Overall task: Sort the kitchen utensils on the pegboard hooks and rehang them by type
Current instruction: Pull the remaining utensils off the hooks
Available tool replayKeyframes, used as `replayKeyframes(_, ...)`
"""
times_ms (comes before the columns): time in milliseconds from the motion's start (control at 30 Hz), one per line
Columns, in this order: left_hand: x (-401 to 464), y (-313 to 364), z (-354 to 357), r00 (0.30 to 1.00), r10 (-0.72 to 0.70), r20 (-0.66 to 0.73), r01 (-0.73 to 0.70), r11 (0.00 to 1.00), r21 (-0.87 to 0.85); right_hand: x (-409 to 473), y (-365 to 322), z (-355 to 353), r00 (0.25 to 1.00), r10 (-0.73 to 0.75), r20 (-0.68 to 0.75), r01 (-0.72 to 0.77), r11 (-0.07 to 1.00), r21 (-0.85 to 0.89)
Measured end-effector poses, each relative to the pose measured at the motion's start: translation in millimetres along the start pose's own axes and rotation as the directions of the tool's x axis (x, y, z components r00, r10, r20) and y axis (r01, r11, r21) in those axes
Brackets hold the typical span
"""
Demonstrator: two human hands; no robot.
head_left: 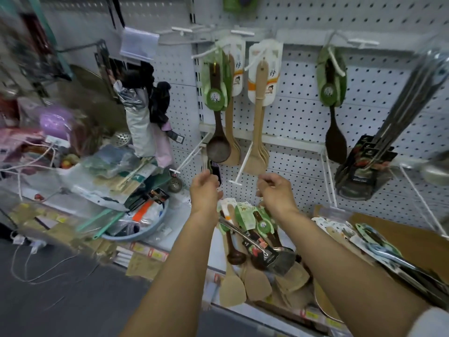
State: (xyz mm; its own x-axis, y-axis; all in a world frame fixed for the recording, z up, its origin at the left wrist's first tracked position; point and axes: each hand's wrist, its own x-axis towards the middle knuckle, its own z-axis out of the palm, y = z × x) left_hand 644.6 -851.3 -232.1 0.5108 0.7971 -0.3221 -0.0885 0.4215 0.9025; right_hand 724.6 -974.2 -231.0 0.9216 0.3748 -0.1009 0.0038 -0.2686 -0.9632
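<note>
Reaching both arms up toward the pegboard [303, 113], my left hand [205, 190] pinches a small dark packaged utensil [215, 170] hanging at a lower hook. My right hand [275, 190] has its fingers curled, and I can't tell if it's gripping anything. Wooden spatulas [258, 122] and a dark ladle [217, 132] hang above; more utensils are piled on the shelf [257, 251] below.

one head-worn view looks forward and down, close to the pegboard [303, 122].
</note>
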Motion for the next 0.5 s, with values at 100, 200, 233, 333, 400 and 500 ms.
replayKeyframes(100, 8, 28, 4, 0.983, 0.184, 0.016, -0.185, 0.98, 0.075, -1, -17, -5, 1.0, -0.013, -0.023, 0.014, 0.999, 0.033)
replayKeyframes(200, 25, 52, 11, 0.961, 0.262, 0.087, -0.269, 0.958, 0.096, 1, -31, -5, 0.999, 0.005, -0.052, -0.001, 0.997, 0.077)
replayKeyframes(233, 31, 61, 16, 0.955, 0.271, 0.118, -0.284, 0.953, 0.108, 3, -36, -4, 0.998, 0.011, -0.066, -0.004, 0.996, 0.094)
replayKeyframes(333, 45, 80, 31, 0.946, 0.26, 0.195, -0.293, 0.942, 0.164, 7, -50, 0, 0.996, 0.017, -0.087, -0.007, 0.993, 0.119)
replayKeyframes(400, 56, 89, 38, 0.944, 0.218, 0.248, -0.272, 0.939, 0.212, 10, -58, 3, 0.994, 0.021, -0.106, -0.006, 0.991, 0.133)
replayKeyframes(500, 73, 97, 47, 0.944, 0.153, 0.294, -0.236, 0.933, 0.272, 10, -66, 4, 0.99, 0.029, -0.136, -0.008, 0.989, 0.15)
